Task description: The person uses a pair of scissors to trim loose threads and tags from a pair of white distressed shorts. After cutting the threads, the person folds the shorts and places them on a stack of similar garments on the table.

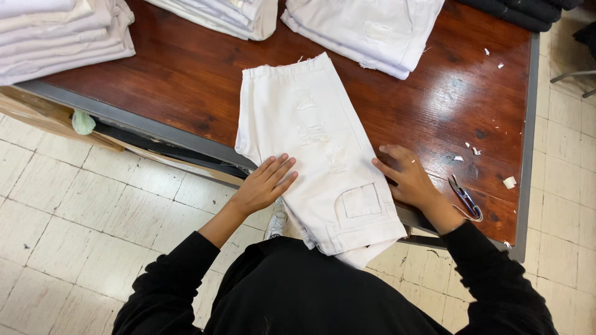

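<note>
1. Person's black sleeves (167,279) sit nearest the camera, at frame bottom.
2. Wooden table (186,74): folded white jeans (316,142) lie across its near edge, waistband end overhanging, between both hands.
3. Left hand (264,183): open, fingers flat on the jeans' left edge.
4. Right hand (406,177): open, fingertips touching the right edge, grasping nothing.
5. Thread snips (465,200) lie just beside the right wrist.

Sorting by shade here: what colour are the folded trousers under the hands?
White, with frayed ripped patches. The trousers show best in the head view, on the reddish-brown table.
</note>
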